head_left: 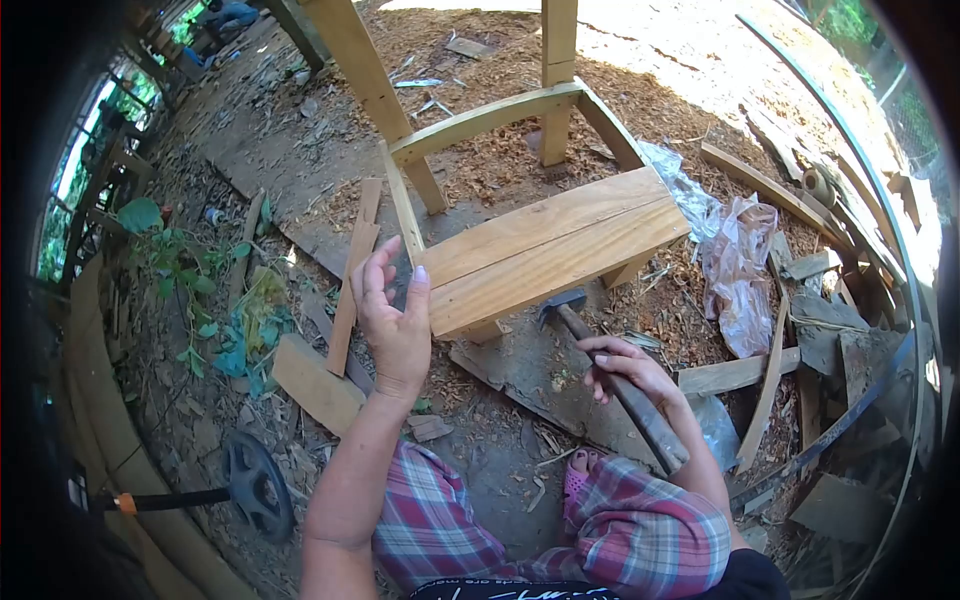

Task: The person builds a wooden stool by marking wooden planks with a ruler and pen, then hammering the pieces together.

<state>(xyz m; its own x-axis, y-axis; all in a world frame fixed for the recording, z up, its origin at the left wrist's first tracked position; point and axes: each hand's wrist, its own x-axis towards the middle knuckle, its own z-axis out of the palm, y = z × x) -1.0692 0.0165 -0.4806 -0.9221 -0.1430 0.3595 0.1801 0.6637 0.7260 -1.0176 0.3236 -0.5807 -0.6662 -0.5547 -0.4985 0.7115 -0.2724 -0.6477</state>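
Note:
An unfinished wooden chair [560, 255] stands in front of me, with boards laid across the front of its seat frame. At its left front corner is my left hand [395, 315], fingers apart and raised, the thumb up against the end of the boards. My right hand [635, 368] grips a hammer [640, 415] midway along its wooden handle. The hammer's dark metal head [562, 303] is just below the front edge of the seat, and the handle's butt points down toward my right knee.
Wood shavings [480, 190] and offcuts cover the ground. Crumpled clear plastic [740, 265] lies to the right beside a pile of scrap wood [840, 330]. Left are a short plank [315, 385], a leafy plant [185, 275] and a black wheel [258, 485]. A person [230, 15] is far back.

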